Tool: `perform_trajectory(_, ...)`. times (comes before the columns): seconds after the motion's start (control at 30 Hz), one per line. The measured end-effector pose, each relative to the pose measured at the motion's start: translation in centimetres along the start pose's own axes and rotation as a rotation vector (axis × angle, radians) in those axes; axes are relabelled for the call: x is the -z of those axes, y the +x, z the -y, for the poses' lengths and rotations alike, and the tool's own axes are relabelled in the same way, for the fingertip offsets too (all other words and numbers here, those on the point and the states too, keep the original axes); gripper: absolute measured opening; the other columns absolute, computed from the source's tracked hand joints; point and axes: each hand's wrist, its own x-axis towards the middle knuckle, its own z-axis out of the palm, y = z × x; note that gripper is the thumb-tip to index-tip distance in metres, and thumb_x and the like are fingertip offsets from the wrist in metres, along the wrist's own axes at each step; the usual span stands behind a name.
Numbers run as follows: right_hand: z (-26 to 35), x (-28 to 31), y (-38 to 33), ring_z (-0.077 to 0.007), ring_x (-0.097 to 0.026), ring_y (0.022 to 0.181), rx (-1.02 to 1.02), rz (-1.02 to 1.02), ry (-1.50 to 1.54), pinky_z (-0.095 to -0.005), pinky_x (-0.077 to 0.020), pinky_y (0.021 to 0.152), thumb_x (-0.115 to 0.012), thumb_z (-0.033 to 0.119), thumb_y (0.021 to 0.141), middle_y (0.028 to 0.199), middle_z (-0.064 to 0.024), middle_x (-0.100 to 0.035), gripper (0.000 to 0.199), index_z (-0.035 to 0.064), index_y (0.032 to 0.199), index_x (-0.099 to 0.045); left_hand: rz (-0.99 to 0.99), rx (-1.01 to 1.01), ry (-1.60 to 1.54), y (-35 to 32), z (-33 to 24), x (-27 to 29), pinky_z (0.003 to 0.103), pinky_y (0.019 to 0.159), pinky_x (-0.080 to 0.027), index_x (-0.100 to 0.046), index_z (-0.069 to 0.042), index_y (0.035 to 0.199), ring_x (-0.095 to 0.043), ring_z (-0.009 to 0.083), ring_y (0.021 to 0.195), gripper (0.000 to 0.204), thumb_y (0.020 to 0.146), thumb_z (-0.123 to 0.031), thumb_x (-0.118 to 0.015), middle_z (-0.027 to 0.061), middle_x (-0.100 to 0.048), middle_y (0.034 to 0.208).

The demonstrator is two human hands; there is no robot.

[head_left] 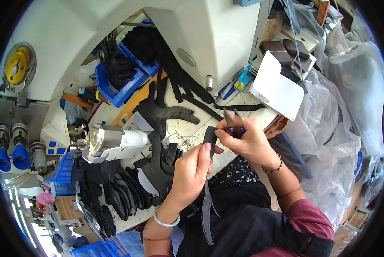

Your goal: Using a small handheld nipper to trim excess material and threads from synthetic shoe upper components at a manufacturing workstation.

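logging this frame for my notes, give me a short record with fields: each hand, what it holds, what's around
left hand: pinches a black strip that hangs down toward the lap
right hand: holds small snips at the strip's top end
wrists: silver bangle left, bead bracelet right
bench: white sewing machine, black cut pieces, blue bin

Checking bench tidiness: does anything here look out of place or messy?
Yes. Thread clippings litter the white table beside the left hand, and a dark strap dangles off onto the lap. Right hand holds snips.
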Motion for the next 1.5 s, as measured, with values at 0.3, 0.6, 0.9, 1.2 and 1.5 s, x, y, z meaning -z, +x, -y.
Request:
perform_trajectory(0.3, -3.5, 2.3, -0.2, -0.0137, -0.06, 0.065, 0.144, -0.455, -0.113, -0.0262, -0.0474, 0.059, -0.061, 0.001, 0.08, 0.078, -0.0108, -0.063, 0.009, -0.0012, 0.089, -0.058, 0.029, 0.139, -0.153, 0.9, -1.0, -0.6, 0.024, 0.049, -0.036, -0.061, 0.0, 0.09, -0.041, 0.0076, 0.049, 0.041, 0.099, -0.026, -0.03, 0.0006, -0.043, 0.053)
perform_trajectory(0.6, -2.9, 2.5, -0.4, -0.018, -0.055, 0.069, 0.42, -0.105, -0.043, -0.0269, -0.0458, 0.061, -0.07, 0.005, 0.073, 0.08, -0.007, -0.054, 0.022, 0.0025, 0.093, -0.059, 0.023, 0.07, 0.007, 2.1, -1.6, -2.3, 0.026, 0.047, -0.037, -0.053, 0.0, 0.092, -0.045, 0.0098, 0.048, 0.031, 0.098, -0.024, -0.033, 0.0032, -0.046, 0.052)
perform_trajectory(0.9, -4.2, 2.9, 0.2, -0.0153, -0.053, 0.064, 0.415, -0.31, -0.005, -0.0257, -0.0437, 0.055, -0.064, -0.001, 0.074, 0.075, -0.0065, -0.053, 0.013, 0.0011, 0.079, -0.053, 0.025, 0.01, 0.202, 2.3, -2.5, -3.0, 0.025, 0.047, -0.036, -0.053, -0.001, 0.091, -0.045, 0.0102, 0.048, 0.03, 0.098, -0.024, -0.034, 0.003, -0.047, 0.056)
perform_trajectory(1.2, -4.2, 3.0, 0.3, -0.0158, -0.057, 0.066, 0.411, -0.117, 0.014, -0.0257, -0.0446, 0.056, -0.071, 0.003, 0.07, 0.082, -0.006, -0.056, 0.023, 0.0037, 0.09, -0.06, -0.015, 0.133, -0.203, 2.2, -2.5, -3.4, 0.02, 0.05, -0.034, -0.056, 0.0, 0.098, -0.04, 0.0052, 0.052, 0.037, 0.099, -0.027, -0.03, -0.0003, -0.045, 0.057)
perform_trajectory(1.5, -3.3, 3.1, 0.5, -0.0093, -0.05, 0.055, 0.254, -0.057, 0.197, -0.0227, -0.0392, 0.05, -0.065, 0.006, 0.079, 0.074, -0.0053, -0.058, 0.01, -0.0018, 0.079, -0.06, -0.107, 0.145, -0.51, 2.5, -0.9, -1.2, 0.02, 0.05, -0.039, -0.052, -0.001, 0.101, -0.049, 0.0076, 0.052, 0.046, 0.098, -0.038, -0.025, 0.0051, -0.055, 0.061)
